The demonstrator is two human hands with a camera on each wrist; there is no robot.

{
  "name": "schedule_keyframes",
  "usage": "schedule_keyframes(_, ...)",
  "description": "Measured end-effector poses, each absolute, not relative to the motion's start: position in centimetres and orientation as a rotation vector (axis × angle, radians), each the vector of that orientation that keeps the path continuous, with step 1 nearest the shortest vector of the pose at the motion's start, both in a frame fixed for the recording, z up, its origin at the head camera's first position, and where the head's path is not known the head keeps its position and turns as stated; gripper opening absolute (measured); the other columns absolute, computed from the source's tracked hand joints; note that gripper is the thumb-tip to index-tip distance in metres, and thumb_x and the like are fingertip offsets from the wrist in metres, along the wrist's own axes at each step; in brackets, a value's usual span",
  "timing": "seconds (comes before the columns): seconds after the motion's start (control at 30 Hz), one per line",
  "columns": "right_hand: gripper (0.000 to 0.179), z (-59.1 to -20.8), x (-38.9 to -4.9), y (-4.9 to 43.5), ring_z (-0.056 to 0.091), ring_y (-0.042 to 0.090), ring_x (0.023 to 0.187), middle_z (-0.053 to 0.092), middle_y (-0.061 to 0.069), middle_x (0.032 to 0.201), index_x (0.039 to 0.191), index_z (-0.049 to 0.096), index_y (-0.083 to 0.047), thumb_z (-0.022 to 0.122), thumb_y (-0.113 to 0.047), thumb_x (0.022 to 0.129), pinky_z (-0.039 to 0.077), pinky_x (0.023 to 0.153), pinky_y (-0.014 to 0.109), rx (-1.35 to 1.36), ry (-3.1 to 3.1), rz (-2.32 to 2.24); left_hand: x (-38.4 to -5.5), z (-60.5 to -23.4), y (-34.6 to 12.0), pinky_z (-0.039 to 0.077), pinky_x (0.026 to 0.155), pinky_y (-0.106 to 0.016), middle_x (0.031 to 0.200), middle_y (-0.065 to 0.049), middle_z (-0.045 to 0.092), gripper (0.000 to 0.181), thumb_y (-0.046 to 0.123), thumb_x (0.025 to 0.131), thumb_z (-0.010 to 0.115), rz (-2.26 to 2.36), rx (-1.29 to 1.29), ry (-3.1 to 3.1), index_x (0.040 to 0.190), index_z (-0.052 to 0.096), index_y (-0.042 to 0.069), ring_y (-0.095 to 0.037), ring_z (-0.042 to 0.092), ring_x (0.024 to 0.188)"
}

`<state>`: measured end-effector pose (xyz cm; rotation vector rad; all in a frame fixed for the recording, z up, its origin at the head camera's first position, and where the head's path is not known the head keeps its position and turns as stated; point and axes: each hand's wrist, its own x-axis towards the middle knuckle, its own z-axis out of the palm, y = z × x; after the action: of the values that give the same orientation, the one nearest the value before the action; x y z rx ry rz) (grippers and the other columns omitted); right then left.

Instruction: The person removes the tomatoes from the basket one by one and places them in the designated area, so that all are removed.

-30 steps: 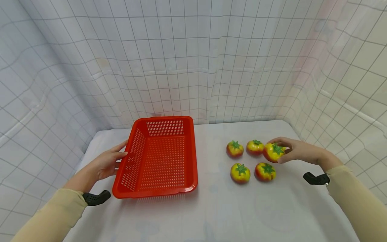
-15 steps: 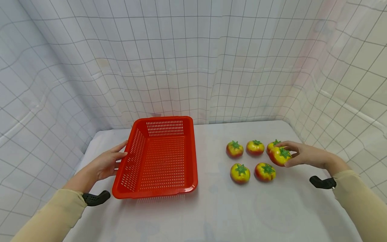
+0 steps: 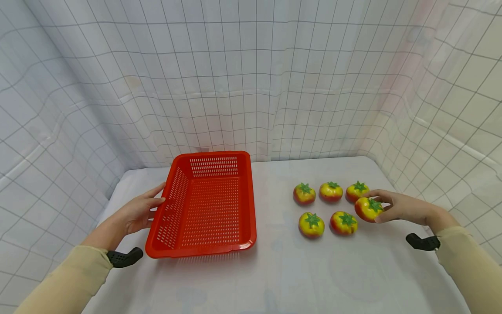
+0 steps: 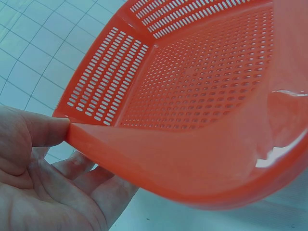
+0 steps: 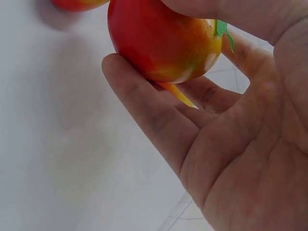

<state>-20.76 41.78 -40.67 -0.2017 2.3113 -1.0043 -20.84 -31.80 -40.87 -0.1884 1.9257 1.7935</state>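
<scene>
At the left of the head view stands a red plastic basket (image 3: 211, 209) with slotted walls and a perforated floor. My left hand (image 3: 139, 211) holds its left rim; in the left wrist view the thumb (image 4: 50, 130) lies on the rim and the other fingers are below it, outside. My right hand (image 3: 404, 208) grips a red-and-yellow toy tomato (image 3: 368, 209) with a green star-shaped top, thumb on the near side and fingers round the far side. Just behind it lies another toy tomato (image 3: 356, 191). Whether the held one touches the table is unclear.
Several more toy tomatoes lie in two loose rows, among them a back-left tomato (image 3: 304, 193), a front-left tomato (image 3: 311, 225) and a front tomato (image 3: 343, 223). All sit on a white-covered table (image 3: 298, 274). White gridded curtains (image 3: 251, 87) enclose the back and sides.
My right hand has moved right and nearer to me with its toy tomato, uncovering the back-right tomato behind. The left hand and the basket stay in place.
</scene>
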Motion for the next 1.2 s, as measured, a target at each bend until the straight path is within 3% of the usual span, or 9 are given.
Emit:
schedule_keyframes(0.37, 0.080, -42.1, -20.6, 42.6, 0.035, 0.052, 0.135, 0.019, 0.038, 0.157, 0.156, 0.033, -0.008, 0.076, -0.020, 0.090, 0.041, 0.104, 0.065, -0.162, 2.262, -1.068, -20.9, -40.9, -31.9, 0.056, 0.094, -0.047, 0.148, -0.018, 0.043, 0.071, 0.027, 0.111, 0.045, 1.794, -0.189, 1.916, 0.164, -0.002, 0.034, -0.029, 0.062, 0.113)
schedule_keyframes(0.5, 0.079, -42.5, -20.5, 42.7, 0.043, 0.044, 0.130, 0.020, 0.039, 0.155, 0.155, 0.033, -0.006, 0.077, -0.018, 0.090, 0.045, 0.103, 0.056, -0.157, 2.254, -1.082, -20.9, -40.9, -31.9, 0.056, 0.094, -0.047, 0.148, -0.018, 0.042, 0.072, 0.027, 0.111, 0.045, 1.793, -0.191, 1.915, 0.164, -0.002, 0.034, -0.029, 0.062, 0.114)
schedule_keyframes(0.7, 0.074, -43.3, -20.3, 43.0, 0.042, 0.042, 0.131, 0.021, 0.038, 0.154, 0.153, 0.036, -0.006, 0.076, -0.017, 0.091, 0.048, 0.101, 0.046, -0.175, 2.231, -1.118, -20.9, -40.9, -31.9, 0.056, 0.094, -0.047, 0.147, -0.018, 0.043, 0.072, 0.027, 0.111, 0.045, 1.795, -0.192, 1.911, 0.164, -0.002, 0.034, -0.030, 0.062, 0.113)
schedule_keyframes(1.0, 0.074, -44.3, -20.4, 43.4, 0.042, 0.042, 0.131, 0.026, 0.037, 0.152, 0.153, 0.037, -0.006, 0.077, -0.018, 0.091, 0.050, 0.099, 0.044, -0.173, 2.237, -1.121, -20.9, -40.7, -31.7, 0.055, 0.095, -0.047, 0.144, -0.015, 0.047, 0.072, 0.027, 0.111, 0.046, 1.794, -0.200, 1.922, 0.164, -0.001, 0.035, -0.030, 0.062, 0.113)
schedule_keyframes(1.2, 0.073, -44.5, -20.4, 43.5, 0.045, 0.039, 0.128, 0.031, 0.034, 0.150, 0.152, 0.039, -0.007, 0.076, -0.019, 0.091, 0.050, 0.098, 0.042, -0.174, 2.240, -1.105, -20.9, -40.8, -31.7, 0.055, 0.095, -0.049, 0.149, -0.019, 0.042, 0.072, 0.027, 0.111, 0.046, 1.789, -0.200, 1.928, 0.164, -0.002, 0.035, -0.030, 0.062, 0.114)
